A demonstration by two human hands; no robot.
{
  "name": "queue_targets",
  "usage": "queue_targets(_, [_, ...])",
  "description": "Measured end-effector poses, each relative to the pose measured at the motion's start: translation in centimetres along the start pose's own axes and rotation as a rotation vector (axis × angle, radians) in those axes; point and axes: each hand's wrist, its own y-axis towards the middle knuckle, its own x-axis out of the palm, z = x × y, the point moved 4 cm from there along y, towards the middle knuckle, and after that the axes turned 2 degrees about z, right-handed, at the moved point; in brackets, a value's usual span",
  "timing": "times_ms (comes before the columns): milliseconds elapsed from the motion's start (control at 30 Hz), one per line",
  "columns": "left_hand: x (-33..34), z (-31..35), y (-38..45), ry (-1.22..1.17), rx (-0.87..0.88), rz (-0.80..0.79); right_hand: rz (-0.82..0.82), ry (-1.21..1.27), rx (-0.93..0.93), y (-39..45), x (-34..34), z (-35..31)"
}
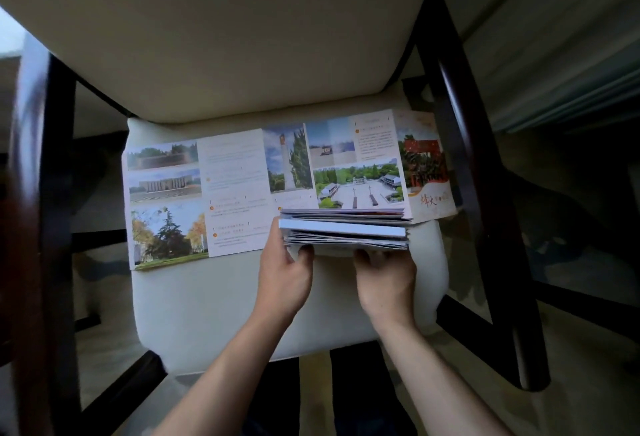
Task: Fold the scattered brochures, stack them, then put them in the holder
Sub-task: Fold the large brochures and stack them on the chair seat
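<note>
I judge the step in hand to be stacking: a pile of folded brochures sits just right of centre in the frame, on top of a brochure still spread open across the middle of the chair seat. To do this well, I want the pile squared before anything else, with both hands tapping the near edges flush so that no leaf sticks out. The layers look a little fanned at the front, so I would press them level and hold them firm while I lift. The open sheet underneath still needs folding along its creases, and I think the pile has to come off it first, or the panels will buckle.

My left hand is at the pile's lower left corner, with its fingers curled up under and around the edge, so it grips the pile. My right hand meets the front edge of the pile lower down and to the right, with its fingers bent and tucked beneath. It seems to be holding the pile from below, though the fingertips are hidden under the paper.

A second unfolded piece shows at the right end of the spread. I see no holder anywhere in the frame.
</note>
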Motion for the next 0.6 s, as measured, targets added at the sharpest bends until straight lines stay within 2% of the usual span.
queue_targets(167, [-0.5, 1.6, -0.4, -0.006, 0.029, -0.022, -0.06, -0.05, 0.023, -0.1, -1.0, -0.7])
queue_targets(267, [-0.9, 0.4, -1.9, 0.038, -0.032, -0.035, -0.1, -0.12, 0.106, -1.8, -2.1, -0.1])
queue_targets(333, [-1.0, -1.6, -3.3, 0.131, -0.109, -0.106, -0.158, -0.185, 0.218, -3.6, -2.2, 1.7])
queue_targets(467, [-0.3, -6.2, -6.1, 0.285, -0.262, -0.275, -0.239, -0.235, 0.556, -7.3, -1.5, 6.5])
queue_targets(600, [-0.2, -8.7, -7.1, 0.414, -0.222, -0.332, -0.252, -0.255, 0.723, -8.6, -0.6, 8.9])
